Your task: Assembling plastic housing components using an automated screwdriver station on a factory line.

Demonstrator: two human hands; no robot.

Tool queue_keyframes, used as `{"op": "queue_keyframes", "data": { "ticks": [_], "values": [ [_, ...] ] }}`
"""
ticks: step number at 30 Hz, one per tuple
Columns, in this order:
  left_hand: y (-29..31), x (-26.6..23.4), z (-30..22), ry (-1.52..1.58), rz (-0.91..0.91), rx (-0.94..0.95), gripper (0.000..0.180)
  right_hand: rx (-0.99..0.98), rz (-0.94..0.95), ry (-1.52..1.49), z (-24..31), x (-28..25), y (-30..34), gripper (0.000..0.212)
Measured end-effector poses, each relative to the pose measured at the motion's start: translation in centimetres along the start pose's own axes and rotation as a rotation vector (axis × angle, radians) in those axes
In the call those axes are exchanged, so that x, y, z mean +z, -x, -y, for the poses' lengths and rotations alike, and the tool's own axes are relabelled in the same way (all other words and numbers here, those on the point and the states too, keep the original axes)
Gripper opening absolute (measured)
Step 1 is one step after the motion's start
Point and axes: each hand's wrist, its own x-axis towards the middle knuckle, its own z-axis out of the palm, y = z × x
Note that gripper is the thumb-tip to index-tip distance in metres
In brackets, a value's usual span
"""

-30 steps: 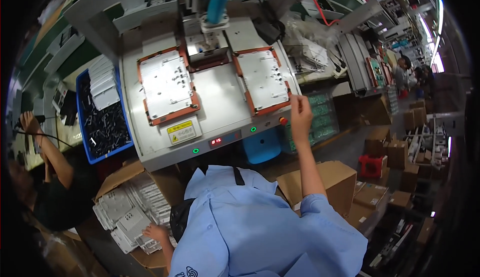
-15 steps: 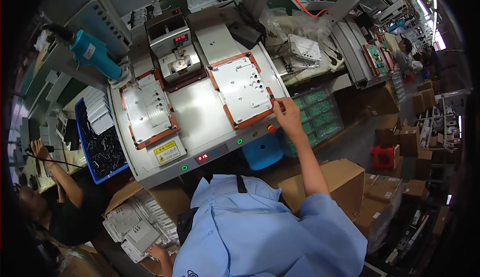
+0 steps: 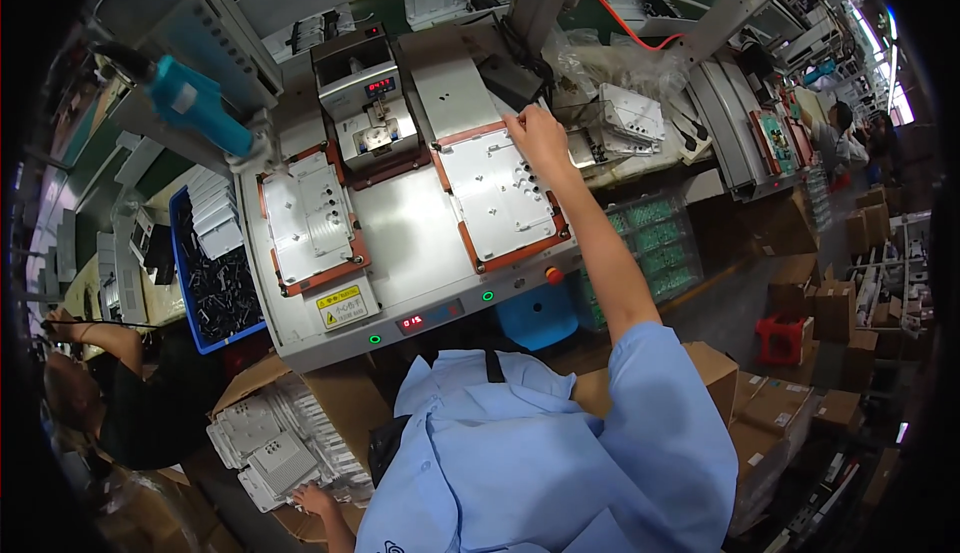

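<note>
On the right-hand fixture (image 3: pixel 518 249), a reddish-brown frame with black corner pieces, lies a white panel (image 3: pixel 490 193) with several small dark round holes. My right hand (image 3: pixel 541 141) is at this fixture's far right corner, with its fingers bent and closed there. What they pinch, if anything, is hidden. Low at the left, my left hand (image 3: pixel 316 500) reaches into a cardboard box (image 3: pixel 245 385) of stacked white panels (image 3: pixel 283 465). Its fingers lie outstretched along the edge of one panel. A second white panel (image 3: pixel 308 215) sits in the left fixture (image 3: pixel 322 275).
A teal electric screwdriver (image 3: pixel 200 108) hangs over the left fixture. Between the fixtures stands a small metal machine (image 3: pixel 372 118) with a red display. Left of the bench, a blue bin (image 3: pixel 208 346) holds black parts. A person (image 3: pixel 150 403) works at the far left.
My right hand has moved away from me, from the fixture's near right corner to its far right corner. The left hand stays at the box. The view has shifted slightly.
</note>
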Motion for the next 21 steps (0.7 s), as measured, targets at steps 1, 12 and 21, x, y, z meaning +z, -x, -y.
{"op": "queue_keyframes", "data": {
  "ticks": [1, 12, 21],
  "values": [
    [-0.2, 0.2, -0.1, -0.004, -0.047, -0.011, 0.025, -0.052, 0.011, 0.084, -0.1, 0.1, 0.0, 0.039],
    [-1.1, -0.6, -1.1, 0.072, -0.048, 0.073, 0.022, 0.037, 0.024, -0.491, -3.0, -2.9, 8.5, 0.036],
    [-5.9, -5.1, 3.9, 0.392, -0.141, 0.229, 0.012, 0.032, -0.174, -0.234, -1.5, -0.8, 12.1, 0.030]
  ]
}}
